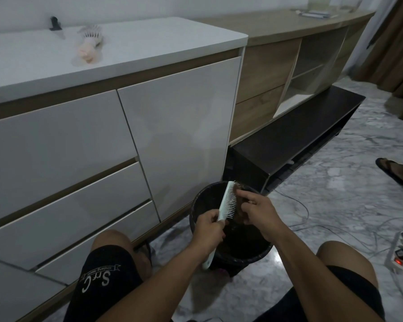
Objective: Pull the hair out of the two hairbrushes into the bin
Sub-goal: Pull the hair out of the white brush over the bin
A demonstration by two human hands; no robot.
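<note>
Hairbrush [227, 202] gripped in left hand [208, 227], right hand [257, 211] pinching its hair [239, 205].

"SrC" upside down on black shorts [102, 282]

Bin [197, 206] mouth largely blocked by both hands and brush [227, 202]. Cabinet [172, 117] walls far-left side. Right floor [335, 205] open, cables [298, 205] beyond.
</note>
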